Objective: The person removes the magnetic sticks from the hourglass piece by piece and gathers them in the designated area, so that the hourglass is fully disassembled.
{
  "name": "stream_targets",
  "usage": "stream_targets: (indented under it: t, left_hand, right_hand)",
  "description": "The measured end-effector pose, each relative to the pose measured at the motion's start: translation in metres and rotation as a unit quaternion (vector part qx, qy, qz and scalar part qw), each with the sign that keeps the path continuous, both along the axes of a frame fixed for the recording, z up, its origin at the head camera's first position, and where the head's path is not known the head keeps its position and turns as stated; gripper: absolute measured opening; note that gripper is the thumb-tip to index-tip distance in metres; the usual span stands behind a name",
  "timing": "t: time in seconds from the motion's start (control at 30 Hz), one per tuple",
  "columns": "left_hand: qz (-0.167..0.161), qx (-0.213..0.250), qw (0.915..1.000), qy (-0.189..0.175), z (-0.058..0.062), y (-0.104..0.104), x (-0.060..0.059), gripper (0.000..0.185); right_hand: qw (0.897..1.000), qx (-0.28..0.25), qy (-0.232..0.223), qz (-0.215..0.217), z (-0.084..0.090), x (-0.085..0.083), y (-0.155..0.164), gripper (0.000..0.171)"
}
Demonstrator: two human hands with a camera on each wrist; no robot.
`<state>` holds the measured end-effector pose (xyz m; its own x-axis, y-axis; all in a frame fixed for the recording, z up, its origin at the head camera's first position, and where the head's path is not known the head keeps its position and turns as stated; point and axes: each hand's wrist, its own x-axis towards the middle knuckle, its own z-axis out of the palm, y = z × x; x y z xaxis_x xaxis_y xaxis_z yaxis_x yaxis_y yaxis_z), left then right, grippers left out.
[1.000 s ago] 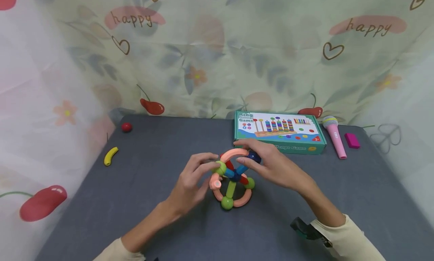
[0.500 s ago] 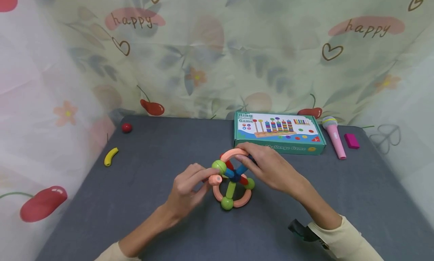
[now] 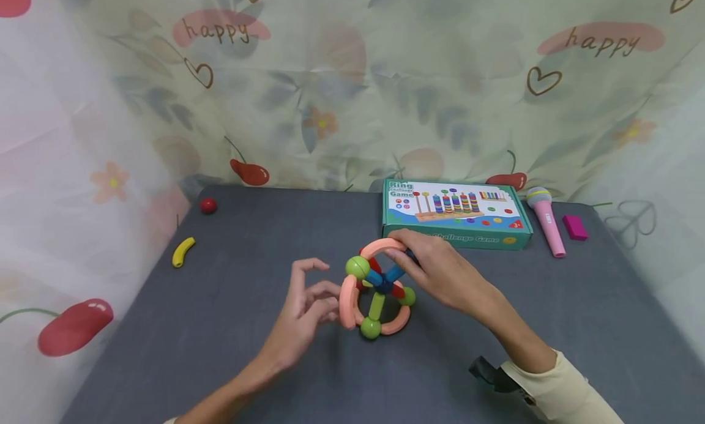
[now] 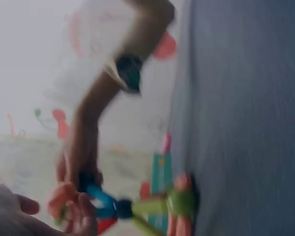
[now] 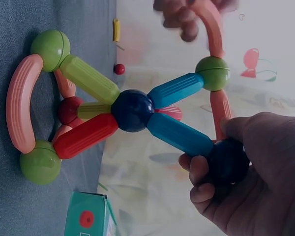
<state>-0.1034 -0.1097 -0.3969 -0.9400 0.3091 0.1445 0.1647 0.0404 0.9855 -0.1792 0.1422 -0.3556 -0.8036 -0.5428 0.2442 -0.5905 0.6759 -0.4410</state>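
Note:
A ball-and-stick building toy (image 3: 377, 308) stands on the table, with straight sticks meeting at a dark blue centre ball (image 5: 132, 110) and curved pink sticks joining its outer balls. My right hand (image 3: 443, 272) grips the dark blue corner ball (image 5: 228, 162) at the upper right, its thumb by a curved pink stick (image 3: 380, 246). From the upper left green ball (image 3: 358, 267) another curved pink stick (image 3: 347, 303) hangs down. My left hand (image 3: 302, 311) is just left of that stick, fingers loosely bent and spread; whether the fingertips touch it is unclear. The left wrist view is blurred.
Behind the toy lies a green game box (image 3: 457, 216). A pink toy microphone (image 3: 546, 225) and a magenta block (image 3: 575, 227) lie to its right. On the left are a yellow banana-shaped piece (image 3: 183, 252) and a red ball (image 3: 208, 205). A printed cloth (image 3: 352, 106) hangs behind the table.
My left hand pinched the hanging curved stick beside the green ball, then loosened and drew left. That stick's end swung from facing the camera to downward. My right fingers closed on the corner ball.

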Motion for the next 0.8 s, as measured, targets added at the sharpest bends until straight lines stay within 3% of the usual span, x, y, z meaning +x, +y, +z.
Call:
stream_targets:
  t: [0.07, 0.13, 0.2, 0.33, 0.43, 0.67, 0.8]
  left_hand:
    - [-0.012, 0.041, 0.9952, -0.088, 0.005, 0.003, 0.007, 0.040]
    - [-0.019, 0.035, 0.9909, -0.128, 0.009, 0.006, 0.012, 0.047]
    - [-0.015, 0.020, 0.9893, -0.144, 0.011, 0.009, 0.016, 0.055]
    - [0.012, 0.007, 0.9895, -0.144, 0.012, 0.010, 0.022, 0.055]
    - [0.006, 0.017, 0.9913, -0.130, 0.013, 0.004, 0.024, 0.054]
    - [-0.071, 0.049, 0.9863, -0.140, 0.017, -0.014, 0.016, 0.066]
    - [-0.095, 0.057, 0.9822, -0.151, 0.019, -0.018, 0.010, 0.067]
  right_hand:
    - [1.000, -0.005, -0.002, 0.003, 0.000, 0.000, 0.000, 0.025]
    - [1.000, -0.009, -0.002, 0.006, -0.001, 0.000, 0.000, 0.023]
    - [1.000, -0.013, 0.001, 0.008, -0.001, 0.000, 0.000, 0.021]
    - [1.000, -0.009, 0.011, 0.009, -0.002, -0.001, -0.001, 0.022]
    - [1.000, -0.004, 0.021, 0.013, -0.002, -0.001, -0.002, 0.022]
    - [0.999, 0.006, 0.034, 0.016, -0.004, 0.001, -0.001, 0.022]
    - [0.999, 0.003, 0.031, 0.014, -0.004, 0.001, -0.001, 0.022]
